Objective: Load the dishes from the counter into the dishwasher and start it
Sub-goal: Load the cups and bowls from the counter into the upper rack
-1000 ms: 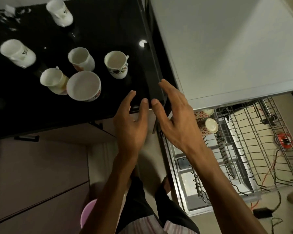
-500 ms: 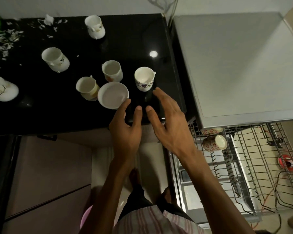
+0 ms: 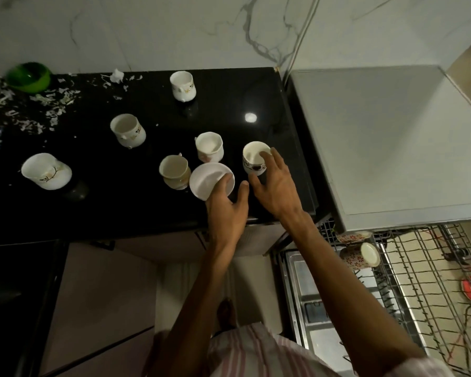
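Black counter near its right edge: left hand spreads its fingers, touching the white bowl. Right hand, fingers loosely open, touches the patterned cup.

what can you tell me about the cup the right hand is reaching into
The cup is small, white and glossy like ceramic, with a dark patterned band around its lower body. It stands upright and open-mouthed on the black counter, near its right edge. The right hand has fingers over its rim and against its side. No handle shows.
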Motion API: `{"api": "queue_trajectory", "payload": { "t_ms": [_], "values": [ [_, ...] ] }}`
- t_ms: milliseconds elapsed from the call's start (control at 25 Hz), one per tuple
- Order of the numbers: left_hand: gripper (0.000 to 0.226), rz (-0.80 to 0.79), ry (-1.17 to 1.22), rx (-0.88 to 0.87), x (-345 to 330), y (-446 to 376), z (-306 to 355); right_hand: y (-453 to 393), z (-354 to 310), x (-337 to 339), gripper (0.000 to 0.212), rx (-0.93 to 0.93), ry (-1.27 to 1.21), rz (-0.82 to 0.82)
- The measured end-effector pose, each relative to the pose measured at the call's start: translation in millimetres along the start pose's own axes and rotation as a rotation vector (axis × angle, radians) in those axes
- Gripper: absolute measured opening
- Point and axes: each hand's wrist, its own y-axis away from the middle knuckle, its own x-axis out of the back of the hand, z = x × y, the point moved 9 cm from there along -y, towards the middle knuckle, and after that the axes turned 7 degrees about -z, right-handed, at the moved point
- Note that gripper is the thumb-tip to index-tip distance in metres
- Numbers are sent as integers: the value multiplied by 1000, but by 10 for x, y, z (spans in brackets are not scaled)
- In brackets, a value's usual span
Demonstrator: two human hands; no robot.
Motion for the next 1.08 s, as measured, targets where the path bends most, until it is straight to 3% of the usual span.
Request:
{"api": "queue_trajectory", "payload": {
  "t_ms": [440, 800, 1080],
  "values": [
    [38, -23, 15, -30, 30, -16, -11, -257, 248, -186, 36, -145, -37, 6],
    [42, -73, -24, -28, -89, 120, -67, 191, 283, 76, 38, -165, -180, 83],
    [79, -258, -138, -155, -480, 248, 72, 741, 184, 451, 31, -105, -248, 123]
  ]
}}
